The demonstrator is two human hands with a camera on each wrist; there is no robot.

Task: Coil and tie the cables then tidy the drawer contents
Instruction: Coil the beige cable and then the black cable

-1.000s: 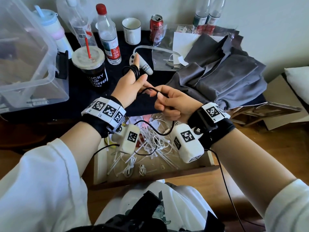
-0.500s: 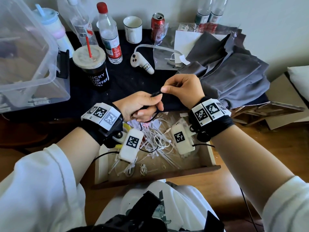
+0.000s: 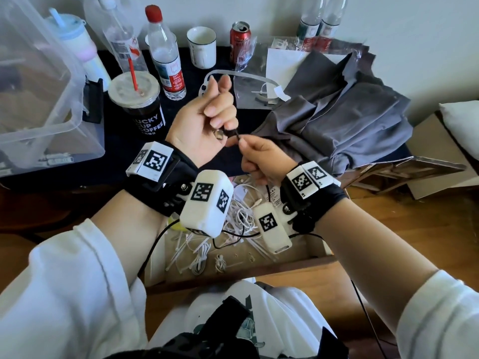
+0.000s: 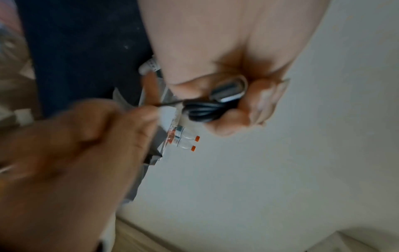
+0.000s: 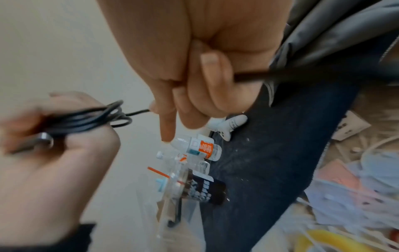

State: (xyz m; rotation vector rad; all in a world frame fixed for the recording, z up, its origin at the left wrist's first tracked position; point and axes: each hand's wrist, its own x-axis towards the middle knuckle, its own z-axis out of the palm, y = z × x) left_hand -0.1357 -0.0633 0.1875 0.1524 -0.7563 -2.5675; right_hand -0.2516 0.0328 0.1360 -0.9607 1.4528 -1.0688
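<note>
My left hand (image 3: 223, 120) is raised over the dark desk with its palm toward me. Its curled fingers grip a small coil of black cable (image 4: 202, 110) with a metal plug (image 4: 228, 90) poking out. Just below and to the right, my right hand (image 3: 245, 145) pinches the free strand of the same cable (image 5: 138, 111), a short way from the coil. The rest of that strand trails back through the right fingers (image 5: 280, 75). Under both wrists the wooden drawer (image 3: 259, 265) stands open, holding tangled white cables (image 3: 241, 216) and white zip ties (image 3: 181, 250).
A black coffee cup with a red straw (image 3: 140, 104), water bottles (image 3: 166, 55), a white mug (image 3: 202, 47) and a red can (image 3: 239, 40) stand on the desk behind. A clear plastic bin (image 3: 39, 99) fills the left; crumpled grey cloth (image 3: 350, 120) lies right.
My left hand rose from near the drawer and turned palm toward me with the coil. My right hand dropped from above to below it, still pinching the strand.
</note>
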